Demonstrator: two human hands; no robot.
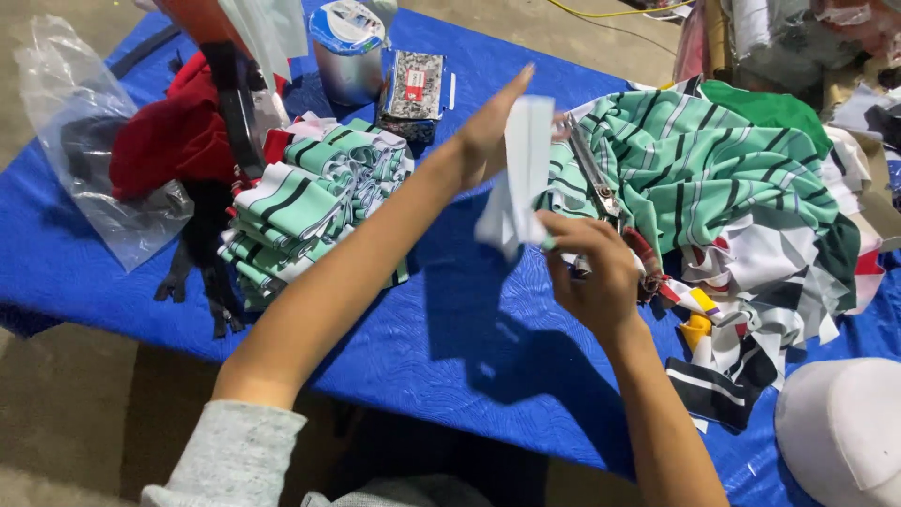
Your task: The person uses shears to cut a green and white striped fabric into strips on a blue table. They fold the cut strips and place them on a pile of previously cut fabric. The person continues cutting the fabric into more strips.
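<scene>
**A:** so what's going on with the hands here?

**B:** both are up over the blue tabletop (450,319). The right hand (593,272) has its fingers (577,228) pinched on the bottom end of a folded white fabric strip (523,174), which stands more or less upright in the air. The left hand (488,127) is flat against the strip's upper part, fingers straight, not clenched, looks like it's just pressing on it.

**A:** and what's around it?

**B:** left of the arms there's a stack of folded green-and-white striped pieces (314,202). To the right, a loose heap of the same striped cloth (713,169), with scissors (596,178) lying on its near edge, just beside the right hand. Farther back a metal can (347,56), and a clear plastic bag (84,141) at the far left.
</scene>
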